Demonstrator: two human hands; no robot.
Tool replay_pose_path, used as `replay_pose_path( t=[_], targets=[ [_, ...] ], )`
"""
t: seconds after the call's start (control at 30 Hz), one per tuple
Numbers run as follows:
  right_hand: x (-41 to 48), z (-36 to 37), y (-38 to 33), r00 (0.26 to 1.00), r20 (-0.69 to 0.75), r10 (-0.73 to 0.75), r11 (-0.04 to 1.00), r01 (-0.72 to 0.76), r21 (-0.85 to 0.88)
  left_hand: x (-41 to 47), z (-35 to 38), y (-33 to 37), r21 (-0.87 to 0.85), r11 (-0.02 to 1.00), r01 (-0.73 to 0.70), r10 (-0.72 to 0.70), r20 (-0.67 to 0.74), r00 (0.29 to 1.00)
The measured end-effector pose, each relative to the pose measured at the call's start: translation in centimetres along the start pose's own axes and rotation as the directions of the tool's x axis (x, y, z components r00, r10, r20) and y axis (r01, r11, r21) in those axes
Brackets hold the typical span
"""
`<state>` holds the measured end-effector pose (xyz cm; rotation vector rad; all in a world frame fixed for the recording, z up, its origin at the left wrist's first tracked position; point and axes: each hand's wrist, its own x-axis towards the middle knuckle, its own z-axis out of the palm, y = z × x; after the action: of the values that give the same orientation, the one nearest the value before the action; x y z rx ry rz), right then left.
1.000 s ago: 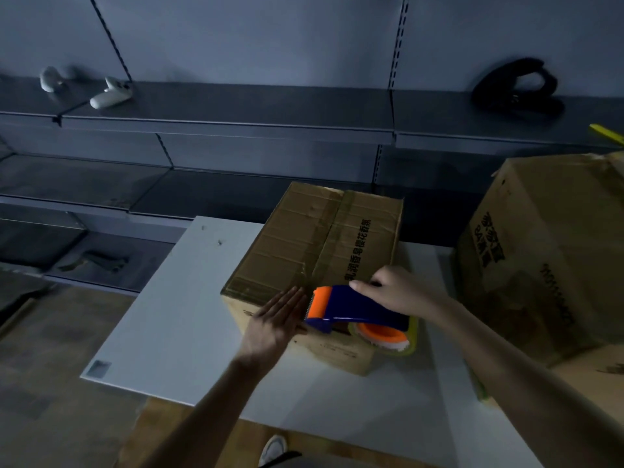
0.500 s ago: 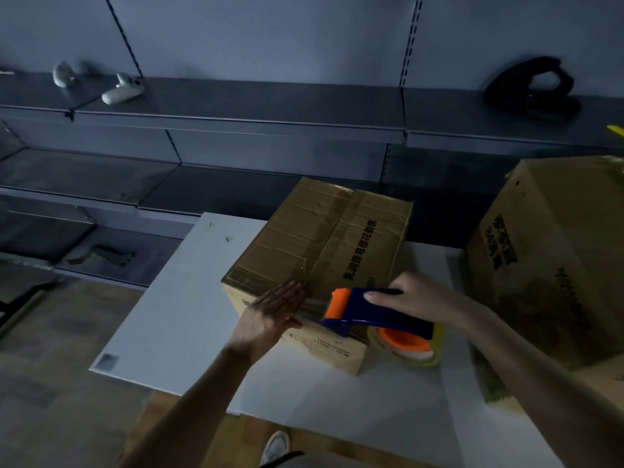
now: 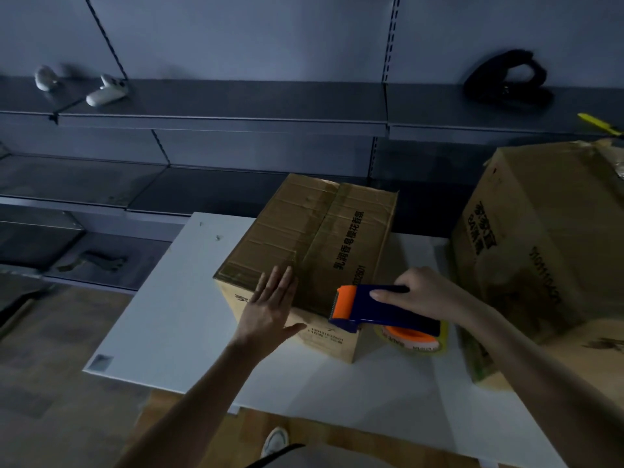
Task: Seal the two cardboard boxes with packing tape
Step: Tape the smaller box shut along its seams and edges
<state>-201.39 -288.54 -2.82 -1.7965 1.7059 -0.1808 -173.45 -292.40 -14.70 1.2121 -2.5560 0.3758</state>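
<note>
Left hand (image 3: 270, 310) flat, open, pinning smaller box (image 3: 310, 251) near table's (image 3: 162, 315) front edge; right hand (image 3: 429, 293) gripping tape dispenser (image 3: 378, 307) at seam end.

At frame centre, the left hand (image 3: 270, 314) lies flat on the small cardboard box (image 3: 310, 238); the right hand (image 3: 429, 292) grips the tape dispenser (image 3: 381, 309) at its near edge.

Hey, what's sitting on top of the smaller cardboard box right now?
A flat left hand and the blue-and-orange tape dispenser at the smaller cardboard box's near edge. Inside is hidden.
</note>
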Motion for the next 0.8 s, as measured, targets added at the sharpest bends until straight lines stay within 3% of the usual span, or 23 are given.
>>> replay_pose_path(
  t=[0.13,0.2,0.3,0.6,0.8],
  targets=[
    [-0.1,-0.1,0.0,1.000,0.009,0.005,1.000,-0.005,-0.013,1.0,0.2,2.9,-0.065,0.991,-0.121,0.114,-0.110,0.987],
    [0.0,-0.1,0.1,1.000,0.017,-0.005,0.999,0.005,-0.031,1.4,0.4,3.8,-0.129,0.986,-0.102,0.080,-0.164,0.983],
    [0.1,-0.1,0.3,1.000,0.010,-0.007,1.000,0.008,-0.025,1.5,0.5,3.9,-0.188,0.979,-0.073,0.048,-0.133,0.990],
    [2.1,2.8,-3.4,0.995,-0.039,-0.087,0.996,0.088,0.002,0.0,-0.1,-2.4,-0.219,0.963,-0.155,0.143,-0.072,0.987],
    [1.8,2.7,-3.1,0.999,0.032,-0.031,0.997,0.028,0.076,-0.2,-0.1,-3.1,-0.265,0.957,-0.117,0.105,-0.056,0.993]
  ],
)
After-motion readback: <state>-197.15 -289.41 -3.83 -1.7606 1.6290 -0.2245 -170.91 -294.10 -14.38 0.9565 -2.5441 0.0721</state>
